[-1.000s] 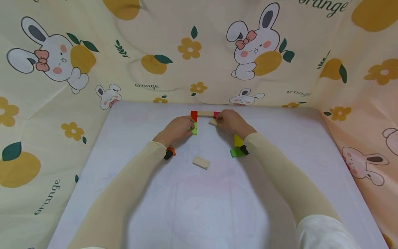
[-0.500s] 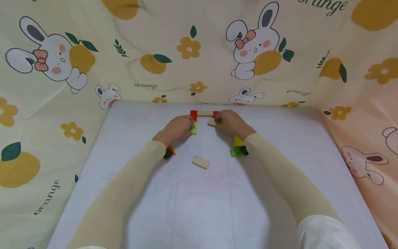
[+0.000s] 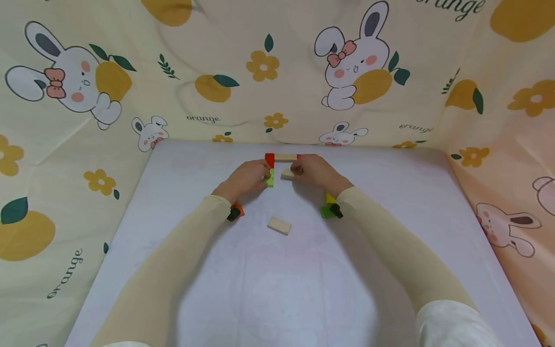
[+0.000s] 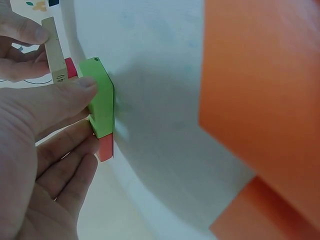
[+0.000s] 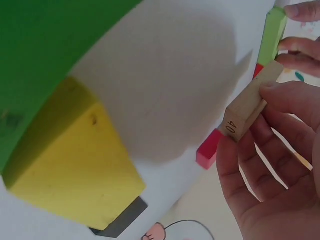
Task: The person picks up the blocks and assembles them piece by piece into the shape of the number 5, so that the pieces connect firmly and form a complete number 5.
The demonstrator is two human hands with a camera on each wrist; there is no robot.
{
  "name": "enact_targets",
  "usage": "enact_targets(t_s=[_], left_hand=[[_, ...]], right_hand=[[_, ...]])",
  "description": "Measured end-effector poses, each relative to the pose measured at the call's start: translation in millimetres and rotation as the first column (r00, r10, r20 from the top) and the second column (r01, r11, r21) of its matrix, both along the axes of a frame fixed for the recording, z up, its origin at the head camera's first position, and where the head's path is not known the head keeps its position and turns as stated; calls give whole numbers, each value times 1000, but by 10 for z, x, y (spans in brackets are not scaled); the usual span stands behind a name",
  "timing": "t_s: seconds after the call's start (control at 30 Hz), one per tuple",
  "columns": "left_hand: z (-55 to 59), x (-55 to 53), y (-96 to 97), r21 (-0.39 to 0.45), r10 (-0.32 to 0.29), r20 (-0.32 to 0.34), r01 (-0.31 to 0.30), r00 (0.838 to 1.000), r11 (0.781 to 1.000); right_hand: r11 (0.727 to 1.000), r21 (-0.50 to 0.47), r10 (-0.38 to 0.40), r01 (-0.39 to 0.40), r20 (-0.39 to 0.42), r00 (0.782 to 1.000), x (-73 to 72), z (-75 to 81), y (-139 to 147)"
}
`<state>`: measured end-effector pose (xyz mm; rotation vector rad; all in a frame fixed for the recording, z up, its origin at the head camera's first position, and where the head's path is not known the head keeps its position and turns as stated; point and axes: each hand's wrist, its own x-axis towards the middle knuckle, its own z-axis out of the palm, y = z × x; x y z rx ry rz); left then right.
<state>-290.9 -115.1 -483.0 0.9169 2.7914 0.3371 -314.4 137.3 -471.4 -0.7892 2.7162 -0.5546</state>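
Two grips pinch: left hand (image 3: 245,179) a green block (image 4: 103,112), right hand (image 3: 320,172) a wooden block (image 5: 245,108), each partly covered.

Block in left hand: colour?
Light green block; shows best in the left wrist view.

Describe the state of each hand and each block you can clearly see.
Left hand: pinching the light green block.
Light green block: held.
Right hand: pinching the marked wooden block.
Marked wooden block: held.
Front wooden block: flat, unheld.
Back wooden block: unheld.
Red block: on the table.
Pink block: unheld.
Orange block: unheld, partly hidden.
Yellow block: unheld, partly hidden.
Dark green block: unheld, partly hidden.
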Motion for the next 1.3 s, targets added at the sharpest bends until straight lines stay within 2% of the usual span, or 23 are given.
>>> enact_targets(t_s=[0.27, 0.6, 0.83, 1.3], left_hand=[[11, -1, -9, 14, -1, -10, 1, 1000, 1000], [33, 5, -11, 4, 15, 20, -15, 1000, 1000], [23, 1, -12, 10, 14, 22, -14, 1000, 1000], [-8, -23, -13, 11, 24, 27, -25, 999, 1000]], right_hand=[[999, -37, 32, -30, 35, 999, 34, -13, -102], [998, -29, 53, -52, 24, 998, 85, -58, -197], [999, -23, 36, -35, 55, 998, 108, -82, -254], [1000, -1, 28, -28, 58, 998, 130, -114, -291]])
